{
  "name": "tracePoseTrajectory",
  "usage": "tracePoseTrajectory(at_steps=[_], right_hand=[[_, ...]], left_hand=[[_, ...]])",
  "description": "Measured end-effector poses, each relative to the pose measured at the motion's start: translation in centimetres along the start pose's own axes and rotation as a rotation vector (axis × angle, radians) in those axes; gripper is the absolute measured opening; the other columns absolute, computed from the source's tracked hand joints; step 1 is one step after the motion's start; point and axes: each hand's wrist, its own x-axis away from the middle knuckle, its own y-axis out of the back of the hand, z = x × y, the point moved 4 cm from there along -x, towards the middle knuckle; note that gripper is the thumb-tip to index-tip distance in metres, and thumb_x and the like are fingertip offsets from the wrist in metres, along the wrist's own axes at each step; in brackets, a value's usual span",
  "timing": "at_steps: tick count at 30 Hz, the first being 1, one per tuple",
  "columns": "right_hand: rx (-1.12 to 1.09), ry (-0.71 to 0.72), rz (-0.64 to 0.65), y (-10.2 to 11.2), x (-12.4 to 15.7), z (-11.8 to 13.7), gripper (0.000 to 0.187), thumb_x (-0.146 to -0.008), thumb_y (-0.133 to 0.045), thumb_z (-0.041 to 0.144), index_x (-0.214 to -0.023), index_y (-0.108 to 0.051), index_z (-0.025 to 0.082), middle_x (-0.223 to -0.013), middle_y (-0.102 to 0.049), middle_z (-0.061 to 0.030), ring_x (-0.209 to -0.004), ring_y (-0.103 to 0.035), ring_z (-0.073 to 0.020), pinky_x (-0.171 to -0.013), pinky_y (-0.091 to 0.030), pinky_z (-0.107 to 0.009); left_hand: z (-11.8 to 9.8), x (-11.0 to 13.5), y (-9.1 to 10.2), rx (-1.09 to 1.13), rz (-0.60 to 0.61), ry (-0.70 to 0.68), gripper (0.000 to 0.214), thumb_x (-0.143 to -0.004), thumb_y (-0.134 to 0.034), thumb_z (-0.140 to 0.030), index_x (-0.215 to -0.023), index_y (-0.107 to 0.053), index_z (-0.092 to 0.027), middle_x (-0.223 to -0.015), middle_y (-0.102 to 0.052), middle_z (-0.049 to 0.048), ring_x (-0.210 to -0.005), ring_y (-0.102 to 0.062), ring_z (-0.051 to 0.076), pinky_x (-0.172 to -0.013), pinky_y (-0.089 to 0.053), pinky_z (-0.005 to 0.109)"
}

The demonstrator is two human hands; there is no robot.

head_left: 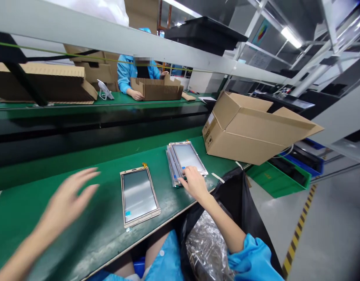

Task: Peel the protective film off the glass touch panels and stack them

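Workshop with metal shelving and strip lights; green bench (172, 201) runs across the view. Across from it, a co-worker (125, 74) in a blue jacket has both hands at a low cardboard tray (162, 91).

Left hand (70, 197): raised over the bench, fingers spread, thumb apart, grasping nothing; slightly blurred. Right hand (194, 181): at the near edge of a stack of screens (187, 155), fingertips over the top one's border. Cannot tell whether it pinches a screen or only rests there.

Single screen (139, 193): flat on the bench between the hands, left of the stack and well apart from it; orange tab at its far edge, blue sticker at its near left corner.

Right of the stack: open cardboard box (244, 134), flaps up. Below, beside the bench edge: black bag (242, 191) containing crumpled clear plastic (207, 242).
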Motion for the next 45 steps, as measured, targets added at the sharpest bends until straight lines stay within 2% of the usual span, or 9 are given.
tracePoseTrajectory(at_steps=[3,6,10,18,24,32,40,42,45], right_hand=[[0.033,-0.025,-0.004,-0.3,-0.2,0.0,0.010,-0.091,-0.050,0.025,-0.089,-0.056,0.018,-0.090,-0.059,-0.0092,-0.087,-0.052,-0.0250,-0.072,-0.043,-0.033],[0.049,-0.028,0.004,-0.1,-0.3,-0.2,0.012,-0.092,-0.045,0.022,-0.084,-0.054,0.020,-0.089,-0.058,-0.0076,-0.085,-0.051,-0.0234,-0.071,-0.042,-0.031],[0.051,-0.030,0.033,0.0,-0.5,-0.7,0.016,-0.093,-0.042,0.020,-0.082,-0.054,0.020,-0.089,-0.057,-0.0071,-0.086,-0.051,-0.0221,-0.074,-0.041,-0.030],[0.079,-0.127,0.172,-0.2,-2.6,-1.1,0.020,-0.094,-0.038,0.024,-0.085,-0.056,0.020,-0.091,-0.061,-0.0082,-0.090,-0.056,-0.0218,-0.073,-0.040,-0.029],[0.137,-0.246,0.383,0.1,-5.7,-0.8,0.022,-0.090,-0.047,0.035,-0.084,-0.061,0.019,-0.086,-0.069,-0.0089,-0.079,-0.065,-0.0214,-0.064,-0.039,-0.027],[0.157,-0.287,0.494,-0.8,-7.0,0.1,0.017,-0.084,-0.049,0.019,-0.086,-0.065,0.014,-0.090,-0.070,-0.0164,-0.085,-0.066,-0.0244,-0.072,-0.041,-0.030],[-0.120,-0.213,0.360,4.3,-8.5,-1.4,0.019,-0.081,-0.039,0.020,-0.065,-0.050,0.018,-0.062,-0.055,-0.0006,-0.062,-0.053,-0.0147,-0.057,-0.035,-0.023],[-0.220,-0.161,0.355,5.3,-8.4,0.0,0.019,-0.080,-0.039,0.020,-0.061,-0.044,0.019,-0.057,-0.048,0.0030,-0.056,-0.047,-0.0120,-0.054,-0.033,-0.022],[-0.351,-0.078,0.387,5.4,-6.8,3.9,0.019,-0.079,-0.044,0.021,-0.061,-0.042,0.020,-0.055,-0.044,0.0054,-0.054,-0.043,-0.0104,-0.052,-0.032,-0.021]], left_hand=[[0.6,-0.1,-8.2,-0.246,0.426,-0.161,0.022,-0.077,-0.066,-0.029,-0.098,-0.072,-0.028,-0.116,-0.067,0.0031,-0.115,-0.056,0.027,-0.106,-0.036,0.047],[1.9,0.6,-16.5,-0.381,0.631,-0.232,0.039,-0.082,-0.055,-0.017,-0.118,-0.063,-0.025,-0.138,-0.053,0.0080,-0.131,-0.043,0.027,-0.109,-0.032,0.047],[3.2,2.0,-21.5,-0.545,0.742,-0.242,0.055,-0.084,-0.049,-0.012,-0.137,-0.045,-0.023,-0.151,-0.034,0.0128,-0.140,-0.026,0.028,-0.110,-0.027,0.052],[3.2,3.2,-21.5,-0.706,0.791,-0.227,0.060,-0.088,-0.048,-0.016,-0.144,-0.031,-0.025,-0.154,-0.026,0.0110,-0.142,-0.019,0.027,-0.112,-0.022,0.052],[2.8,3.4,-21.9,-0.752,0.785,-0.210,0.059,-0.086,-0.053,-0.018,-0.142,-0.036,-0.023,-0.154,-0.026,0.0138,-0.141,-0.021,0.031,-0.111,-0.020,0.055],[3.1,4.0,-22.0,-0.670,0.775,-0.166,0.065,-0.083,-0.056,-0.015,-0.143,-0.033,-0.021,-0.154,-0.024,0.0152,-0.141,-0.018,0.033,-0.112,-0.010,0.059],[2.3,3.1,-21.8,-0.220,0.717,0.073,0.051,-0.084,-0.056,-0.022,-0.134,-0.048,-0.024,-0.157,-0.019,0.0075,-0.145,-0.003,0.025,-0.114,0.005,0.050],[1.3,2.2,-21.8,-0.020,0.677,0.201,0.045,-0.091,-0.045,-0.040,-0.132,-0.050,-0.025,-0.157,-0.020,0.0057,-0.145,-0.006,0.024,-0.115,-0.005,0.048],[-0.2,1.4,-21.2,0.289,0.638,0.426,0.072,-0.089,-0.010,-0.066,-0.138,-0.041,-0.024,-0.148,-0.038,0.0110,-0.136,-0.034,0.030,-0.104,-0.033,0.050]])
